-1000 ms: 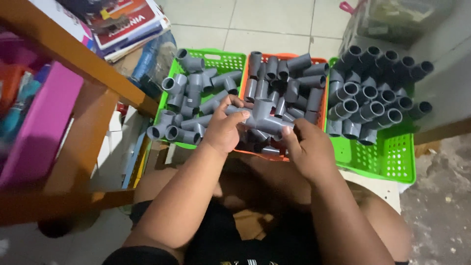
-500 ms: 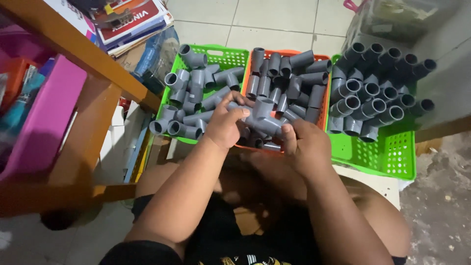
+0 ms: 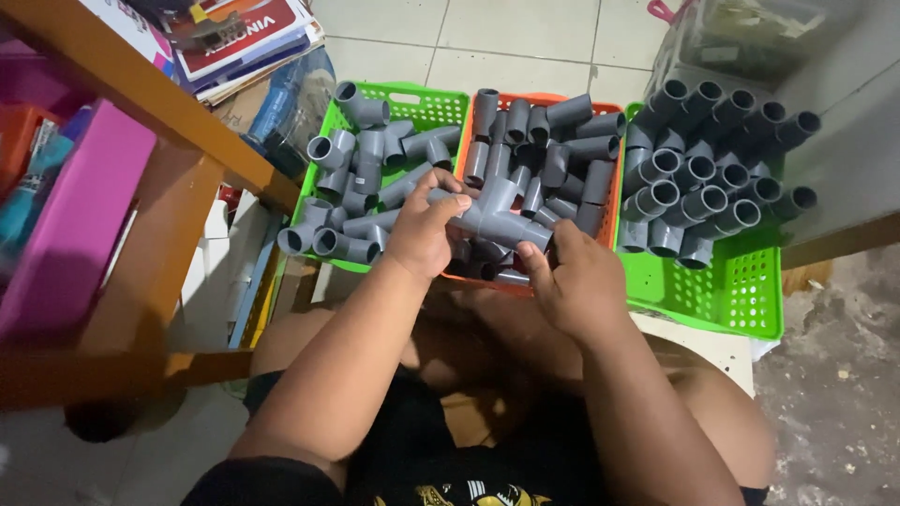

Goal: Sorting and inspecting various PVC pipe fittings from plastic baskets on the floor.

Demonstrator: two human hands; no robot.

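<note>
A wooden table point(image 3: 141, 103) fills the left side, with a pink box point(image 3: 70, 220) under its top and magazines point(image 3: 248, 42) lying on the tiled floor point(image 3: 525, 37) behind it. Three baskets sit side by side on the floor in front of the seated person. The right green basket point(image 3: 741, 290) holds grey pipe pieces point(image 3: 703, 173) standing in rows, open ends up. The left green basket point(image 3: 422, 103) holds a loose heap of grey fittings point(image 3: 361, 187). The orange basket point(image 3: 609, 215) between them is piled with short pipes point(image 3: 553, 150).

Over the near edge of the orange basket both hands grip one grey tee point(image 3: 497, 220). The left hand point(image 3: 427, 234) has its fingers curled tight on the tee's left end, thumb on top. The right hand point(image 3: 581, 286) clamps the right end, fingers wrapped under it and thumb pressed against it. The tee lies roughly level, just above the pile.
</note>
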